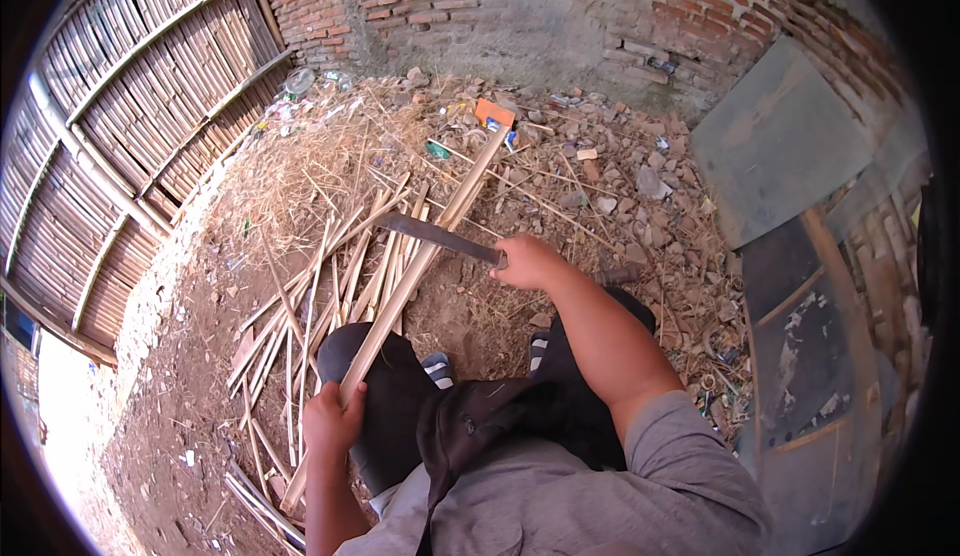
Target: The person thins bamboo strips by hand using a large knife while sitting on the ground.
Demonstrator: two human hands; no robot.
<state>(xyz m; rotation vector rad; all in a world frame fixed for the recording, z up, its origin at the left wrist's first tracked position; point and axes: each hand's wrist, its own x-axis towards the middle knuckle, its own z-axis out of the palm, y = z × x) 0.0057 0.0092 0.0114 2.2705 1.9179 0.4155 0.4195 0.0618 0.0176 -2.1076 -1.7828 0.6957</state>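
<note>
My left hand point(334, 416) is closed around the near part of a long, pale split bamboo strip point(400, 294), beside my left knee. The strip slants away to the upper right, its far end near an orange piece point(494, 113) on the ground. In my right hand point(527, 262) is the handle of a machete point(440, 235). Its dark blade points left and lies across the strip; whether it touches or cuts into it I cannot tell. Several loose bamboo strips point(318, 291) lie in a heap on the soil under and left of the held one.
A woven bamboo fence point(150, 86) stands on the left and a worn brick wall point(500, 21) at the back. Rubble point(640, 176) and dry straw point(320, 141) cover the ground. Grey sheets point(785, 141) and a dark wood-framed panel point(815, 346) lean on the right.
</note>
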